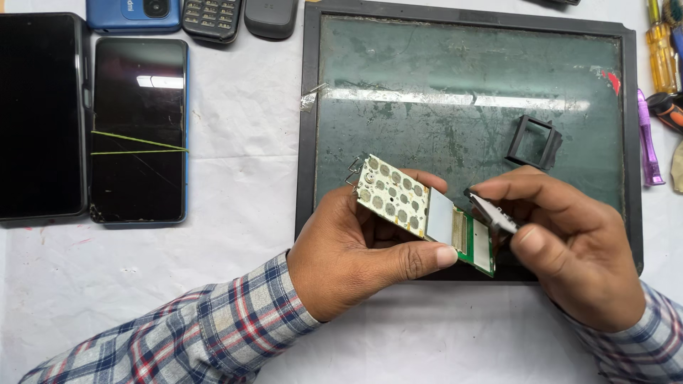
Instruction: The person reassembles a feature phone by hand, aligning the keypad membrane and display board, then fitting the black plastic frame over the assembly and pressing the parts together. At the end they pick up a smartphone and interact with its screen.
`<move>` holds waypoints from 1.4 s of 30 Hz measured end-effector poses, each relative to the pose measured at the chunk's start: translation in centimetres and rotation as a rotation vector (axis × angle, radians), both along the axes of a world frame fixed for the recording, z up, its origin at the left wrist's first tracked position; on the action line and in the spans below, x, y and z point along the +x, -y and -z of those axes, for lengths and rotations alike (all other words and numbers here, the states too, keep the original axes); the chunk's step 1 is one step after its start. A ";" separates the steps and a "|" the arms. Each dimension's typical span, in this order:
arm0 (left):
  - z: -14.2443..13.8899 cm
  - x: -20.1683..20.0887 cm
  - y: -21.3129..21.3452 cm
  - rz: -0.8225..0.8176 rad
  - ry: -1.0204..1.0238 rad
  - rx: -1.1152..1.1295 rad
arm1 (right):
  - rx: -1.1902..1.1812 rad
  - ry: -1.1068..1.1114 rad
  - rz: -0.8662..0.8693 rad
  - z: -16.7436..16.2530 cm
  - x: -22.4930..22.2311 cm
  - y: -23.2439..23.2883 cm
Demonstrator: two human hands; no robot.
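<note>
**Two hands on a bare phone circuit board above the work mat**

Head view: the left hand [356, 252] is clamped on a phone circuit board [416, 210], thumb along its near edge and fingers behind it, holding it tilted above the near edge of the dark green work mat [462, 78]. The board shows round keypad contacts at its left end and green strips at its right. The right hand [576, 245] pinches a small grey metal part [491, 213] between thumb and fingertips, touching the board's right end.

On the mat, beyond the right hand, a small black square frame [535, 141] lies alone; the rest of the mat is bare, scuffed room. A red mark [613, 81] sits near the mat's far right corner.

On the white cloth's left side lie two dark-screened smartphones [139, 128], the right one crossed by yellow-green bands. At the far edge are a blue phone [134, 14], a keypad piece [211, 18] and a grey shell [270, 16]. Screwdrivers [662, 60] line the right edge.
</note>
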State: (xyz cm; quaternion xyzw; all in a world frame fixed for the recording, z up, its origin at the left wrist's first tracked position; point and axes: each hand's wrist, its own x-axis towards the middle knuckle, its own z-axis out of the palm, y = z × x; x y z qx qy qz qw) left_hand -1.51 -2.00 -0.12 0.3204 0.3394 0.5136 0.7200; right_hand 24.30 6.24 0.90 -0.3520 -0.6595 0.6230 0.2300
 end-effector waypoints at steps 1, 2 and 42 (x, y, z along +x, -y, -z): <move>0.0 -0.1 0.0 0.005 -0.006 -0.003 | -0.033 -0.006 -0.009 0.1 0.1 -0.1; -0.1 -0.1 0.0 0.011 -0.011 -0.006 | -0.065 -0.012 -0.017 0.2 0.1 -0.3; -3.1 -12.7 0.1 -0.716 -1.606 0.259 | 0.426 0.484 0.300 11.7 4.0 -7.6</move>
